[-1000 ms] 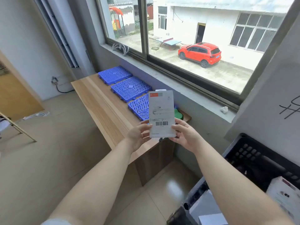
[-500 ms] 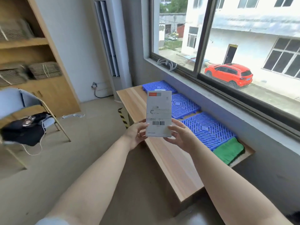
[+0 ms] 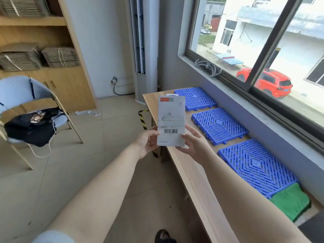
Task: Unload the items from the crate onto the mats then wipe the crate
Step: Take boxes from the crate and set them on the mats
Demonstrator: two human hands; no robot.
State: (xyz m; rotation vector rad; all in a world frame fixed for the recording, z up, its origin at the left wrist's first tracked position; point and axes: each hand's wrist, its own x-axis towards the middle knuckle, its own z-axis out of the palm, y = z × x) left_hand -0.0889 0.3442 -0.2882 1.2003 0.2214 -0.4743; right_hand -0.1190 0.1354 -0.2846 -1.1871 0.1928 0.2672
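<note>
Wooden table (image 3: pixel 191 174), running from 12 o'clock toward 5 o'clock under the window. Along its window side lie three blue mats: far mat (image 3: pixel 196 98) at 1 o'clock, middle mat (image 3: pixel 220 127) at 2 o'clock, near mat (image 3: pixel 257 166) at 4 o'clock. All three are bare, so no item is yet set down. A green cloth (image 3: pixel 291 201) lies at 5 o'clock, touching the near mat's end and unused; wiping is judged still ahead. The crate itself is not identifiable in view. At centre, a flat white packaged box (image 3: pixel 171 121) with a barcode is held upright above the table's near edge. The left hand (image 3: pixel 146 143) grips its lower left edge; the right hand (image 3: pixel 194 142) pinches the lower right edge. Judged stage: first item in transit, unloading barely begun.
</note>
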